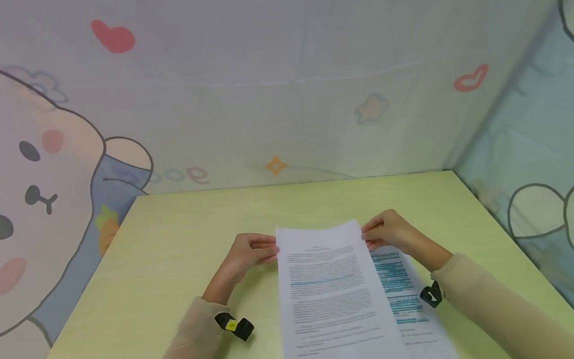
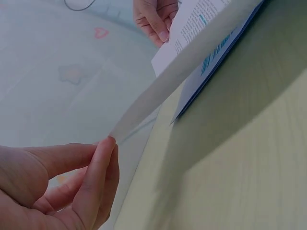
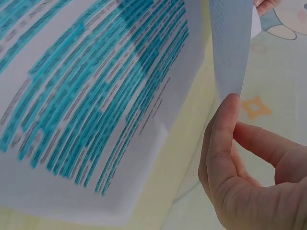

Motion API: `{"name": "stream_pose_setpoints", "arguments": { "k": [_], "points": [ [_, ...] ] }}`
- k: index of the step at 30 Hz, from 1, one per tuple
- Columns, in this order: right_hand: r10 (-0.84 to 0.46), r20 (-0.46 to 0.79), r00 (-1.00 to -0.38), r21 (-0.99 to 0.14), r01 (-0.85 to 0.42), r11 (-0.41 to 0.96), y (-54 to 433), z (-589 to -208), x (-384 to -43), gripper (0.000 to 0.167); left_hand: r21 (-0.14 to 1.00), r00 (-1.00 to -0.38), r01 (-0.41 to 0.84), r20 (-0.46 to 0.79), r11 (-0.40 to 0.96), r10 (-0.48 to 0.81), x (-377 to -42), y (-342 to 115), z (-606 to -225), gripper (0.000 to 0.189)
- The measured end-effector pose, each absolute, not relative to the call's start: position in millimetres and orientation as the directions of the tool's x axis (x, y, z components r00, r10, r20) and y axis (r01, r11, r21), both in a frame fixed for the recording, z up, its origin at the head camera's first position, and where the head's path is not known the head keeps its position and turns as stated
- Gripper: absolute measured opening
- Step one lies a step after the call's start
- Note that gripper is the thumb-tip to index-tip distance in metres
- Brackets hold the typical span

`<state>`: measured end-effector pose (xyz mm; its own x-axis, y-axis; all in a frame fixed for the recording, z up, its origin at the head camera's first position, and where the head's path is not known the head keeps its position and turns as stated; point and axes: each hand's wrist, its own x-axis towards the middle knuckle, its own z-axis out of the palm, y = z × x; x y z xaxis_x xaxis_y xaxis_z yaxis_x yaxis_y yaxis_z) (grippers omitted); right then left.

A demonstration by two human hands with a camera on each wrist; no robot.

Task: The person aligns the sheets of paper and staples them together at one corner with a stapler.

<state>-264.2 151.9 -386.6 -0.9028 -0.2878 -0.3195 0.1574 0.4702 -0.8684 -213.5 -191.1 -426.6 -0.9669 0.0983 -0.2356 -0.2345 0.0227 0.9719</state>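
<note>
A printed sheet of paper [image 1: 329, 294] with one blue-highlighted line hangs between both hands, raised off the table. My left hand [image 1: 251, 252] pinches its upper left edge between thumb and fingers; the left wrist view shows the fingertips [image 2: 106, 143] meeting on the paper's edge. The upper right corner is pinched by my right hand [image 1: 386, 232], with thumb and fingers [image 3: 223, 129] on either side of the sheet. Below and to the right lies another paper [image 1: 405, 289] with many lines highlighted in blue, partly covered by the held sheet. Its lower part runs out of the head view.
A pale yellow-green table [image 1: 188, 224] spreads under the papers. Behind it hangs a printed cloth backdrop [image 1: 251, 99] with hearts and a cartoon animal, and another cloth wall [image 1: 529, 149] borders the right side. Dark bands with small devices [image 1: 235, 326] sit on both wrists.
</note>
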Motion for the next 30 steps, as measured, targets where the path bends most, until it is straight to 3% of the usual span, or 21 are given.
{"name": "stream_pose_setpoints", "arguments": {
  "k": [30],
  "points": [
    [-0.207, -0.334, -0.92, -0.789, 0.152, 0.596, 214.9, -394.3, -264.2, 0.018, 0.98, -0.967, -0.195, -0.2, 0.045, 0.155, -218.8, -119.2, -445.2, 0.025]
  ]
}}
